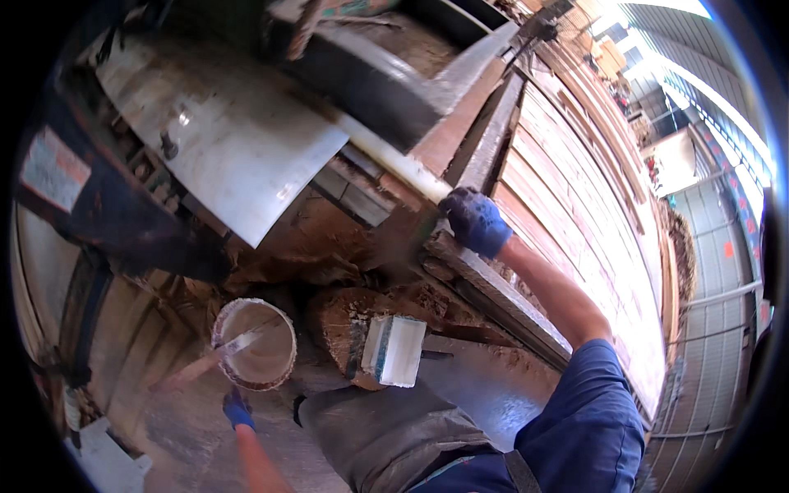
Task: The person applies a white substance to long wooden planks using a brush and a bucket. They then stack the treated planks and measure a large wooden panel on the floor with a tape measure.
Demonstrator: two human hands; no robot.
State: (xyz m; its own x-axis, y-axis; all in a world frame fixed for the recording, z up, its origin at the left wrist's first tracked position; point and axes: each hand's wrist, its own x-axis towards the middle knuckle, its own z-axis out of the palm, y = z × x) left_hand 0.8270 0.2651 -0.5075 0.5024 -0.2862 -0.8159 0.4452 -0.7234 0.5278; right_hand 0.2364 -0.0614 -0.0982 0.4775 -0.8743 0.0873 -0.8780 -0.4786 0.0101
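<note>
My right hand (477, 222), in a dark blue glove, is closed over the near end of a long pale strip (411, 174) that runs alongside a dark metal box frame (370, 70). My left hand (237, 408), also gloved in blue, hangs low beside a round bucket (293, 349); its fingers are dark and blurred. A flat wooden stick (193, 371) lies across the bucket's rim, one end inside over light brown contents. Right of the bucket, a white rectangular container (403, 352) sits on a round brown stump-like block (337, 324).
A shiny white sheet (238, 164) slopes out at the upper left, with a pointed corner towards me. Long wooden boards (575, 214) fill the right side behind a worn beam (485, 283). Brown sawdust-like debris (320, 238) lies below the sheet. Corrugated metal walling (715, 271) stands far right.
</note>
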